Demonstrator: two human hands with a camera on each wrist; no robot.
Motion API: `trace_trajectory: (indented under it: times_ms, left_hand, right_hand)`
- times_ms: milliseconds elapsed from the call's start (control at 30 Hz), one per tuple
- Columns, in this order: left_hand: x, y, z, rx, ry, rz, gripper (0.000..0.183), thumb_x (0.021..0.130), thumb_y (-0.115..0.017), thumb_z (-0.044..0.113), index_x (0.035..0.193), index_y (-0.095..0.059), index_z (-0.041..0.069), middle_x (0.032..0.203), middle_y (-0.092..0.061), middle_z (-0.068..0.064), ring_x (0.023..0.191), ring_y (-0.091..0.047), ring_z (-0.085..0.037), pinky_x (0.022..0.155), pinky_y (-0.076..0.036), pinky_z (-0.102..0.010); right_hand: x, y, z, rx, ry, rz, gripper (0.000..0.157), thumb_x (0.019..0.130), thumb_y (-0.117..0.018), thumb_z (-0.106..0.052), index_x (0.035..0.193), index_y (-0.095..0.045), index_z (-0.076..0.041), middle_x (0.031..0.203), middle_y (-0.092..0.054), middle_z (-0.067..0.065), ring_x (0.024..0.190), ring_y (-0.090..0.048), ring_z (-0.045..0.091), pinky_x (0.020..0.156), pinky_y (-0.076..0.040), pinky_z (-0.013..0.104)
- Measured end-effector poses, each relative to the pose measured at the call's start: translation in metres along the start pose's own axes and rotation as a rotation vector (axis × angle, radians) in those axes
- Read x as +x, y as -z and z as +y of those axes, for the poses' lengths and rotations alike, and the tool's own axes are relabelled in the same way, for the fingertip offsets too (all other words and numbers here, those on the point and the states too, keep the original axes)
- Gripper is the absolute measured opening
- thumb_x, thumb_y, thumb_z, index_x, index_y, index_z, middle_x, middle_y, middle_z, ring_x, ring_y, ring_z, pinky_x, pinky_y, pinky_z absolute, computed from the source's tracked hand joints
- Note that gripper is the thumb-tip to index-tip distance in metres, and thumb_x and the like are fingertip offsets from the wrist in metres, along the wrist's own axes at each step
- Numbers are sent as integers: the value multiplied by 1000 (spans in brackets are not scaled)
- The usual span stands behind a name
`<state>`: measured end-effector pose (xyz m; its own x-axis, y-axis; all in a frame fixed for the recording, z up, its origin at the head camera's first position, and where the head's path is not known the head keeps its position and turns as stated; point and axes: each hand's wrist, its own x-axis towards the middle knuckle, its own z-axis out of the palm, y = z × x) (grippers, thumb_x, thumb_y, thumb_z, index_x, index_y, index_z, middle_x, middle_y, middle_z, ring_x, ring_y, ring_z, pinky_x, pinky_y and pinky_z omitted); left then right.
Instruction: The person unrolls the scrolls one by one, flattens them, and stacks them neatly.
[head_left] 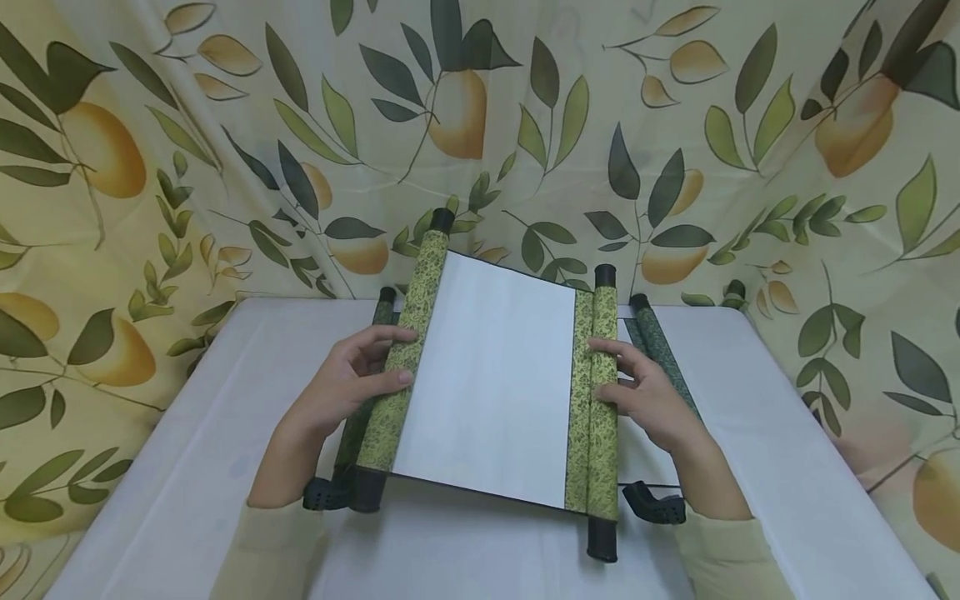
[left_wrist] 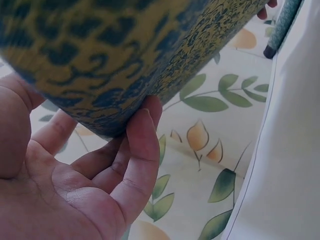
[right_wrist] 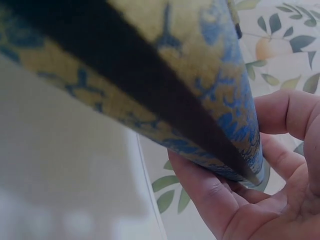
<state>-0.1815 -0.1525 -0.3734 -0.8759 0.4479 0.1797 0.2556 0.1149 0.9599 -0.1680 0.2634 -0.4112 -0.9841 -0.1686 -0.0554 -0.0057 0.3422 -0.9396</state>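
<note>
A partly unrolled hanging scroll [head_left: 495, 383] with a blank white sheet is held up above the table, tilted. Its yellow-green patterned rolls [head_left: 603, 454] end in black knobs. My left hand [head_left: 330, 387] grips the left roll, thumb on the near face and fingers around it. The left wrist view shows the fingertips [left_wrist: 142, 135] against the patterned roll. On the other side my right hand [head_left: 652, 400] pinches the right roll between thumb and fingers; in the right wrist view a dark strip runs along this patterned roll [right_wrist: 215, 90].
Beneath the held scroll lies a second scroll with dark green rollers [head_left: 663, 358], its white sheet partly covered. A white-covered table [head_left: 750, 400] supports it. Behind hangs a curtain [head_left: 570, 183] printed with fruit and leaves. Black straps sit at both wrists.
</note>
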Motion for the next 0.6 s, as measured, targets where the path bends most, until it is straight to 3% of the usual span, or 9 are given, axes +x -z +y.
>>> trace_trajectory:
  times_ms: [67,200,300,433,500,600]
  left_hand:
    - [1,0,0,3,5,-8,47,91,-70,6,136,-55,8,144,-51,-11,133,-49,-31,99,-48,-42]
    - [1,1,-2,26,12,-16,45,93,-70,8,136,-56,10,144,-53,-10,138,-45,-28,109,-38,-49]
    - [1,1,-6,42,23,-19,44,94,-68,8,136,-56,11,143,-53,-9,134,-47,-25,107,-38,-49]
    - [2,-1,-17,65,37,-41,44,94,-63,4,137,-55,11,139,-53,-8,109,-52,-23,87,-48,-37]
    - [3,-2,-22,95,34,-63,46,94,-60,1,138,-54,10,141,-52,-8,113,-50,-22,91,-46,-37]
    - [2,-2,-27,142,39,-89,45,93,-59,1,136,-54,9,142,-50,-6,130,-45,-23,105,-38,-46]
  right_hand:
    - [1,1,0,1,-2,6,64,93,-63,-6,152,-41,-21,163,-13,21,141,-31,49,82,-51,41]
    - [1,3,0,13,11,11,65,93,-62,-3,152,-40,-20,163,-16,18,140,-34,46,79,-51,38]
    - [1,4,-1,15,20,9,65,92,-62,-3,152,-41,-20,163,-19,16,140,-33,47,80,-50,39]
    - [-1,8,-3,-8,32,19,65,92,-62,-3,151,-41,-19,161,-24,14,139,-35,50,84,-51,41]
    - [-2,9,-4,-29,36,18,65,92,-62,-3,151,-42,-19,161,-25,14,137,-39,48,84,-51,41]
    - [-4,10,-7,-46,28,-4,65,93,-61,-3,152,-40,-19,160,-27,13,121,-54,40,82,-51,40]
